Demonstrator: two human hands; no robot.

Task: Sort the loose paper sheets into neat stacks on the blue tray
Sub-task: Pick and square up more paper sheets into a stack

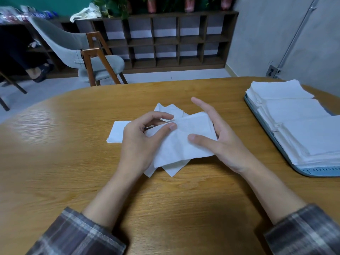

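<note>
A white paper sheet (181, 144) is held above the wooden table (73, 162) at its middle. My left hand (141, 140) pinches the sheet's left part between thumb and curled fingers. My right hand (219, 138) holds its right side, thumb on top and fingers straight behind. Several more loose white sheets (117, 132) lie on the table under and behind the held one. The blue tray (312, 171) sits at the right edge of the table, bearing three neat stacks of white paper (294, 115).
A grey chair (77, 52) with wooden legs stands beyond the table's far left. A dark cubby shelf (165, 39) with potted plants on top lines the back wall. A person's legs (27, 65) show at far left.
</note>
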